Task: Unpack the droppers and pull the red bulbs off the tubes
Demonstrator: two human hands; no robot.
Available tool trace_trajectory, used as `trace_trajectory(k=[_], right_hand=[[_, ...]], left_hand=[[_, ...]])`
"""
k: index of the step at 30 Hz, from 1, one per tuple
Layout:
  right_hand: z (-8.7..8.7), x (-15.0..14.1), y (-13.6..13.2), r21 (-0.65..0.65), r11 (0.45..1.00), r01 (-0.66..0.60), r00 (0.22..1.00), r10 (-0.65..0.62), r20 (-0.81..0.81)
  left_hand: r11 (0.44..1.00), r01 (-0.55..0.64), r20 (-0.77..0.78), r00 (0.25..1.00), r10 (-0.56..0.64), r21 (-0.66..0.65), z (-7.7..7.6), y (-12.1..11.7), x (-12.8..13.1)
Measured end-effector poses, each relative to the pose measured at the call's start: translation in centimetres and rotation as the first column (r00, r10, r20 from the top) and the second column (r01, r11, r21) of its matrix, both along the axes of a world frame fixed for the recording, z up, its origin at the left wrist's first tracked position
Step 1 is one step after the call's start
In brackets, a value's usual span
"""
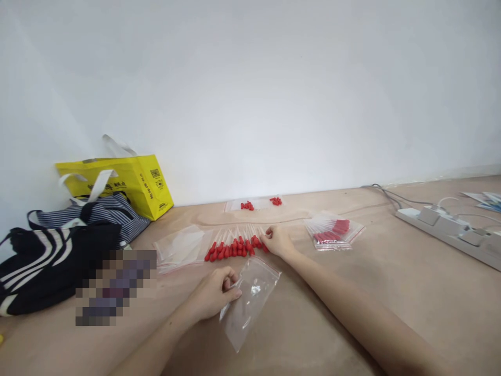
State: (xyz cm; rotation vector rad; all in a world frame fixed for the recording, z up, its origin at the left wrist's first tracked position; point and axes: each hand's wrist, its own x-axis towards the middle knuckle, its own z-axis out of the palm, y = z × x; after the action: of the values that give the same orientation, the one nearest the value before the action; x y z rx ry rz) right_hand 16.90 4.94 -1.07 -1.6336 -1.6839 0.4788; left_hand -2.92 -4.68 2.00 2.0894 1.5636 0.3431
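Observation:
My left hand pinches the edge of a clear zip bag that lies on the tan surface in front of me. My right hand reaches forward, its fingers curled onto the right end of a row of clear droppers with red bulbs. A filled bag of red-bulbed droppers lies just right of that hand. Empty clear bags lie left of the row.
Two small heaps of loose red bulbs sit near the white wall. A yellow tote and striped bags stand at the left. A white power strip with cables runs along the right.

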Motion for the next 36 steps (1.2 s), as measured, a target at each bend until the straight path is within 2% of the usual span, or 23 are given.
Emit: trace_trajectory(k=[3,5,7,8,9,10,11,13,14,15,16,18,21,24,26,27,28,29,30,31,33,34,36], right_hand=[[-0.3,0.1,-0.1,0.0,1.0,-0.03,0.999,0.03,-0.02],[-0.4,0.3,-0.2,0.011,0.998,-0.058,0.998,0.058,-0.037],[-0.5,0.5,-0.5,0.032,0.995,-0.095,0.994,0.096,-0.056],[-0.6,0.6,-0.7,0.047,0.993,-0.113,0.991,0.116,-0.066],[-0.6,0.8,-1.1,0.064,0.99,-0.128,0.988,0.133,-0.075],[-0.7,1.0,-1.6,0.082,0.987,-0.139,0.986,0.146,-0.082],[-0.7,1.3,-2.1,0.097,0.985,-0.145,0.984,0.154,-0.09],[-0.9,2.2,-3.2,0.149,0.977,-0.153,0.983,0.165,-0.075],[-1.0,2.8,-3.7,0.184,0.97,-0.158,0.984,0.17,-0.051],[-1.1,3.6,-4.2,0.254,0.951,-0.176,0.984,0.176,0.023],[-1.2,4.5,-4.6,0.317,0.93,-0.186,0.981,0.158,0.113],[-1.1,6.8,-5.1,0.363,0.916,-0.168,0.958,0.065,0.279],[-0.7,10.6,-5.1,0.389,0.92,0.055,0.884,-0.226,0.408],[-0.5,14.0,-4.5,0.366,0.863,0.348,0.764,-0.487,0.424],[-0.7,15.6,-4.1,0.293,0.849,0.44,0.727,-0.528,0.438],[-0.8,16.2,-3.9,0.253,0.854,0.455,0.73,-0.52,0.443],[-1.1,16.6,-3.7,0.22,0.865,0.452,0.743,-0.501,0.444],[-1.3,16.8,-3.4,0.2,0.878,0.435,0.76,-0.477,0.442],[-1.6,17.0,-3.2,0.195,0.89,0.413,0.776,-0.456,0.436],[-1.8,17.1,-3.0,0.201,0.899,0.39,0.789,-0.438,0.431],[-2.1,17.2,-2.7,0.224,0.908,0.354,0.802,-0.418,0.425],[-2.1,17.3,-2.6,0.234,0.909,0.344,0.806,-0.414,0.424],[-2.0,17.4,-2.5,0.246,0.911,0.332,0.812,-0.409,0.418]], left_hand=[[0.997,0.043,0.078,0.996,-0.038,-0.062,1.4,-0.2,-0.2],[0.985,0.104,0.203,0.976,-0.074,-0.139,2.6,0.0,-0.7],[0.974,0.125,0.325,0.944,-0.058,-0.189,3.5,0.6,-1.7],[0.986,0.069,0.377,0.926,-0.006,-0.153,3.8,1.1,-2.4],[0.995,-0.073,0.443,0.891,0.098,-0.073,3.8,1.8,-3.2],[0.962,-0.271,0.53,0.818,0.222,0.016,3.7,2.5,-4.1],[0.89,-0.452,0.6,0.727,0.333,0.054,3.5,3.3,-5.1],[0.719,-0.688,0.651,0.591,0.476,0.099,2.7,4.7,-7.1],[0.654,-0.748,0.62,0.566,0.543,0.111,2.3,5.3,-8.0],[0.618,-0.771,0.548,0.587,0.596,0.154,1.9,5.8,-8.9],[0.596,-0.773,0.44,0.623,0.646,0.22,1.6,6.1,-9.6],[0.595,-0.718,0.207,0.684,0.7,0.361,1.1,6.5,-10.6],[0.62,-0.557,-0.062,0.714,0.697,0.552,1.0,6.2,-10.9],[0.563,-0.425,-0.17,0.671,0.722,0.709,1.3,5.4,-10.0],[0.497,-0.39,-0.146,0.655,0.742,0.775,1.5,5.0,-9.2],[0.483,-0.368,-0.139,0.664,0.735,0.794,1.4,4.9,-8.8],[0.494,-0.337,-0.155,0.68,0.716,0.802,1.3,4.9,-8.5],[0.529,-0.302,-0.195,0.697,0.69,0.793,1.0,5.0,-8.2],[0.595,-0.271,-0.257,0.713,0.652,0.757,0.7,5.1,-8.0],[0.687,-0.249,-0.335,0.73,0.596,0.682,0.3,5.4,-7.9],[0.854,-0.259,-0.449,0.761,0.469,0.452,-0.5,5.9,-7.9],[0.898,-0.277,-0.471,0.777,0.418,0.341,-0.9,6.1,-8.1],[0.928,-0.298,-0.467,0.803,0.37,0.223,-1.5,6.5,-8.4]])
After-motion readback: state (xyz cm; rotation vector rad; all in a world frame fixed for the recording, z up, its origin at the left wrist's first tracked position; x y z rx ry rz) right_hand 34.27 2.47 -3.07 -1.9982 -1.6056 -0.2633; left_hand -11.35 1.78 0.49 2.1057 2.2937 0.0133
